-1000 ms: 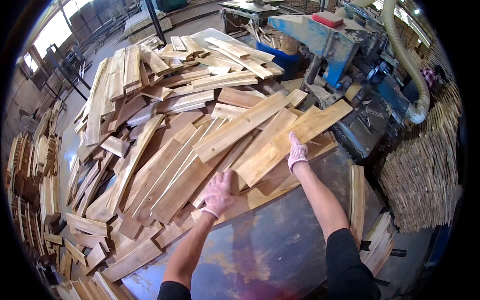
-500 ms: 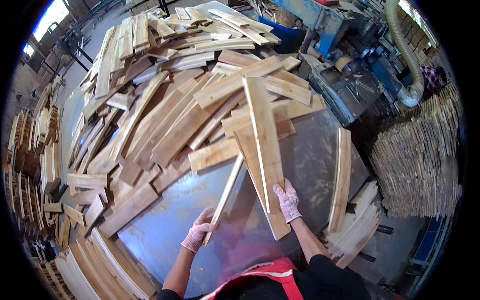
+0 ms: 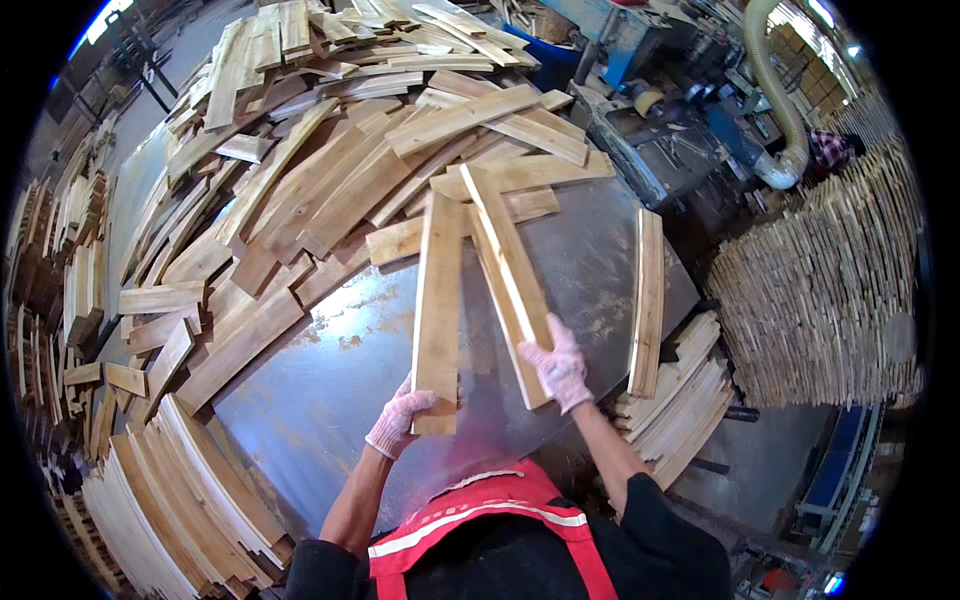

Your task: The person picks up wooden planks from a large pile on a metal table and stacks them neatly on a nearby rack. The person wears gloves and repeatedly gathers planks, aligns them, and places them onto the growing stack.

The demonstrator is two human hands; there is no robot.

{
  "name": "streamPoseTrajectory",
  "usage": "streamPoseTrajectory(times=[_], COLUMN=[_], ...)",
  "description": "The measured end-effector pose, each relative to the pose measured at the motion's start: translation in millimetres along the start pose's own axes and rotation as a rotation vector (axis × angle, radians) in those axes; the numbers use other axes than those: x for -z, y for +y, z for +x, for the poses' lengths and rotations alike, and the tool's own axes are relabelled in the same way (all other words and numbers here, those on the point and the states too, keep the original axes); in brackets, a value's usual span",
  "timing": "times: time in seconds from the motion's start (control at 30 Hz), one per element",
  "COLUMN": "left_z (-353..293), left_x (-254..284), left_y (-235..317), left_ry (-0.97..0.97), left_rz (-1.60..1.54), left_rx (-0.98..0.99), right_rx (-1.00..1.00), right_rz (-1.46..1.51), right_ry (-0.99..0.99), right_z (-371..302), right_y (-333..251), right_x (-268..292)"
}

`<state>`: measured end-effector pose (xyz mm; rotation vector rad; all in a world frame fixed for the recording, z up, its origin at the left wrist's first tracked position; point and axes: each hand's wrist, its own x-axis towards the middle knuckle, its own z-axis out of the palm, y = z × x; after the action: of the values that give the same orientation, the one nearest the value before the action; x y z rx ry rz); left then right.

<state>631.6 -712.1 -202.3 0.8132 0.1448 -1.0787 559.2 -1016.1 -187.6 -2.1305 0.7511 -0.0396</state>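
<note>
My left hand [image 3: 398, 420], in a pale pinkish knit glove, is closed around the near end of a wooden board [image 3: 438, 300]. That board stretches away from me, its broad face showing. My right hand [image 3: 560, 368], gloved alike, grips another wooden board [image 3: 503, 262] near its close end, with the thumb across it. Beneath it and along its left side shows a second board [image 3: 497, 290], partly covered. Whether the right fingers also hold this lower one I cannot tell. The far ends of all these boards reach the pile of loose boards [image 3: 340, 200].
Under the boards is a metal-topped table [image 3: 330, 400] dusted with sawdust. One board [image 3: 647, 300] lies along its right edge. Board stacks stand at the lower left [image 3: 180, 500] and right [image 3: 680, 400]. A tall wood stack [image 3: 815, 300] and a blue machine [image 3: 740, 140] with a hose [image 3: 775, 75] are beyond.
The left board has turned from its narrow edge to its broad face and now points straight away. My right hand's board has shifted left and lies lower against the one under it. The view has shifted.
</note>
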Motion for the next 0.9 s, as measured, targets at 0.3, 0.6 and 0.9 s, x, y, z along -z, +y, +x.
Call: streamPoseTrajectory(times=[0.3,0.6,0.9], left_z=[-2,-72,-16], left_x=[49,41,50], left_y=[-84,-104,-128], left_ry=[0.349,0.821,1.464], left_rz=[0.456,0.161,1.336], left_rx=[-0.188,-0.363,0.073], right_rx=[0.275,-0.011,-0.294], right_rz=[-0.448,-0.250,-0.653], right_ry=[-0.116,-0.074,0.288], right_z=[-60,36,79], right_y=[0,54,229], right_x=[-67,-16,155])
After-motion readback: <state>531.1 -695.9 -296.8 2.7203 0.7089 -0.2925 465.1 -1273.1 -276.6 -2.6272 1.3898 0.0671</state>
